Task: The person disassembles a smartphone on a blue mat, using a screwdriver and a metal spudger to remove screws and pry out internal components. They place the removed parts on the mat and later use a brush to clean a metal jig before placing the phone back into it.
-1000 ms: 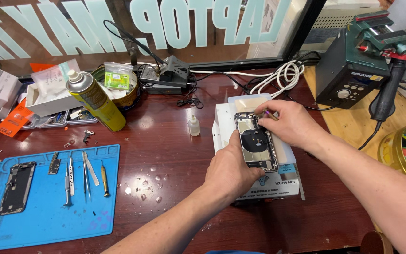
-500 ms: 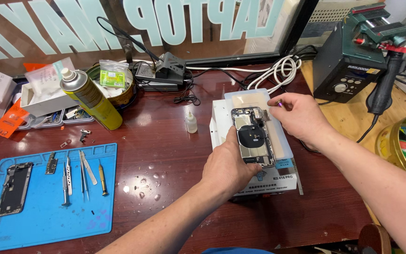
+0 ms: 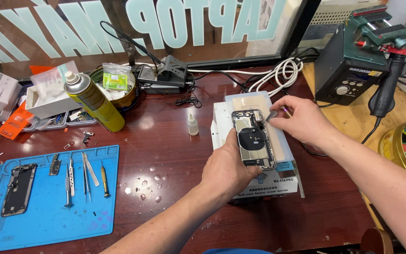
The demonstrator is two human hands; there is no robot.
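Observation:
An opened phone body (image 3: 253,139), its inner parts and a round black coil showing, lies on a white heating plate (image 3: 222,117) at the middle of the dark red table. My left hand (image 3: 226,167) presses on the phone's near left edge and steadies it. My right hand (image 3: 301,120) hovers just right of the phone's top and pinches a small thin tool (image 3: 278,113), whose tip points at the upper right corner of the phone.
A blue mat (image 3: 48,207) at the near left carries a phone frame (image 3: 19,189), tweezers (image 3: 69,183) and a screwdriver (image 3: 104,178). A yellow spray can (image 3: 95,103), a small dropper bottle (image 3: 192,124), white cables (image 3: 278,75), a black soldering station (image 3: 348,70) and a hot-air handle (image 3: 386,89) stand behind.
My right hand has drawn back to the right off the phone's top edge and now holds the tool clear beside it. My left hand stays on the phone.

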